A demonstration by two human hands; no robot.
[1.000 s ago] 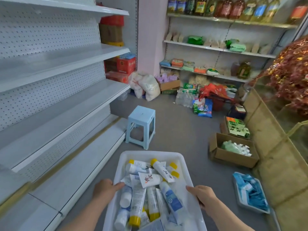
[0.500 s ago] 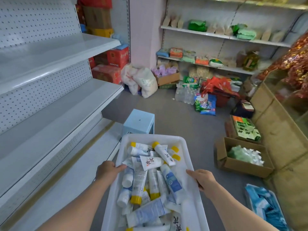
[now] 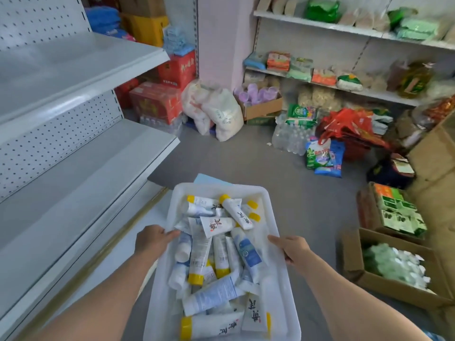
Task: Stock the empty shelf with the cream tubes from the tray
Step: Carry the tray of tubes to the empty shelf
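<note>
— Both hands clamp that white plastic tray (image 3: pixel 275 212): left hand (image 3: pixel 151 239) and right hand (image 3: pixel 293 249) on opposite rims, white yellow-capped cream tubes (image 3: pixel 221 247) heaped inside.

— Keep it level beside the empty white metal shelf (image 3: pixel 81 168), I'd say.

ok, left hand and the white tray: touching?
Touching. In the head view the left hand grips the left rim of the white tray, its thumb hooked over the edge above the cream tubes.
</note>
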